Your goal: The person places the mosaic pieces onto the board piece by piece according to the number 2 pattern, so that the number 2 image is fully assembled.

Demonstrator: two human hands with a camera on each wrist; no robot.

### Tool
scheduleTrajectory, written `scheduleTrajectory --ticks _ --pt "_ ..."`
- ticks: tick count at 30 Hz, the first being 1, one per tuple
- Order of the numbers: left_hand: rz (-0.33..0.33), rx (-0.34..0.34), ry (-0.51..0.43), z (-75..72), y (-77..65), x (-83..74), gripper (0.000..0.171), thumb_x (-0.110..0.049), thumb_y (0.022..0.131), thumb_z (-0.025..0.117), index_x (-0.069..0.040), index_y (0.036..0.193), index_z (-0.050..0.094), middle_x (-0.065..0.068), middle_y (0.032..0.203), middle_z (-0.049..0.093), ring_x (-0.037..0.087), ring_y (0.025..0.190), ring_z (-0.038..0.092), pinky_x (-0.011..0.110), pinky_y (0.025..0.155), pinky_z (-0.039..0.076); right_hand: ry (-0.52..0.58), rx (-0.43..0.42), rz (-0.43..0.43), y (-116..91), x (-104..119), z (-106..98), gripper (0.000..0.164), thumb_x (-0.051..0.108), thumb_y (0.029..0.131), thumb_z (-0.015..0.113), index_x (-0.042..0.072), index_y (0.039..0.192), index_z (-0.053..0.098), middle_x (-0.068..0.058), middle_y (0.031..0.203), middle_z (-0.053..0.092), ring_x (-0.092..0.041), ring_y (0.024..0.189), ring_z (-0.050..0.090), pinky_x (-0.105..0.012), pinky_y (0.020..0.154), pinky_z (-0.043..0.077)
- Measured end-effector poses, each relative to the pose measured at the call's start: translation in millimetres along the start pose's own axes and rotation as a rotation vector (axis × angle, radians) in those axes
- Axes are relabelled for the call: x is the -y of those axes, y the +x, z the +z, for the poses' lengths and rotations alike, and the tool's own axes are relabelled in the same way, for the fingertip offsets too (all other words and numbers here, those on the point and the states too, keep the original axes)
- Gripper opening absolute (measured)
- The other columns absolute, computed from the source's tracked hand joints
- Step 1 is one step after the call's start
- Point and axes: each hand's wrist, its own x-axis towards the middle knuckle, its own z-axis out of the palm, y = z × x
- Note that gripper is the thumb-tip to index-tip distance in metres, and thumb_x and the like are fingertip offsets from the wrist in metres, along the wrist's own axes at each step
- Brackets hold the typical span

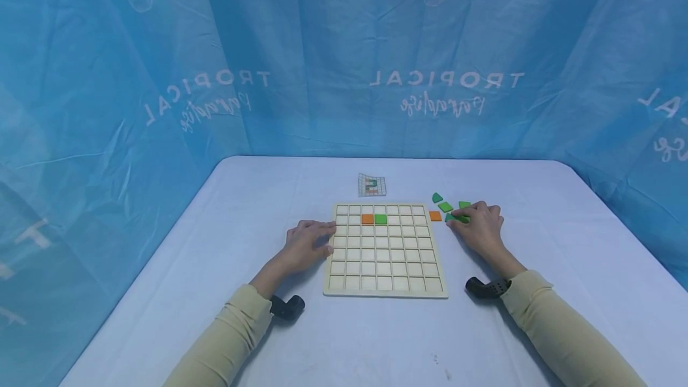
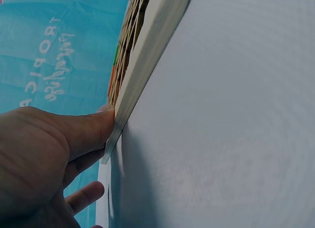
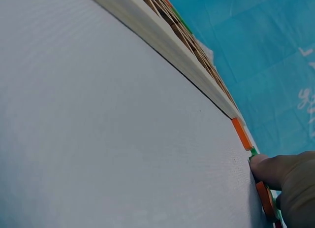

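Note:
A pale wooden grid board (image 1: 383, 282) lies on the table, with an orange square tile (image 1: 368, 219) and a light green square tile (image 1: 380, 219) side by side in its second row. My left hand (image 1: 307, 246) touches the board's left edge; the left wrist view shows the thumb against its rim and other fingers extended. To the right of the board, my right hand (image 1: 479, 229) pinches a dark green tile (image 1: 449, 218) between thumb and forefinger, among loose tiles. In the right wrist view an orange tile (image 3: 265, 201) lies beneath that hand, partly hidden.
Beside the board's upper right corner lie an orange square (image 1: 435, 216), a green square (image 1: 445, 206) and a dark green rounded tile (image 1: 438, 197). A small printed pattern card (image 1: 372, 185) lies behind the board. Blue curtain (image 1: 344, 58) hangs behind the white table (image 1: 376, 345).

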Motion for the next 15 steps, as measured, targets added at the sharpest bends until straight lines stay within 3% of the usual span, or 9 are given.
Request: scheduleTrajectory --ticks 9,15 --pt "0.001 0.003 -0.006 -0.6 -0.7 -0.3 0.046 -0.018 0.092 0.066 -0.006 0.135 0.055 0.003 0.144 0.047 0.03 0.13 0.034 0.055 0.102 0.021 0.05 -0.03 -0.035 2 6 -1 0.029 0.016 0.083 0.075 -0.002 0.106 0.071 -0.017 0.097 0.053 -0.037 0.101 0.038 -0.055 0.09 0.023" --pt "-0.002 0.004 -0.003 -1.0 -0.2 -0.5 0.046 -0.018 0.092 0.066 -0.006 0.135 0.055 0.003 0.144 0.047 0.03 0.13 0.034 0.054 0.102 0.021 0.143 -0.004 -0.126 2 19 -7 0.029 0.018 0.083 0.077 -0.001 0.104 0.072 -0.012 0.087 0.054 -0.029 0.086 0.037 -0.042 0.073 0.029"
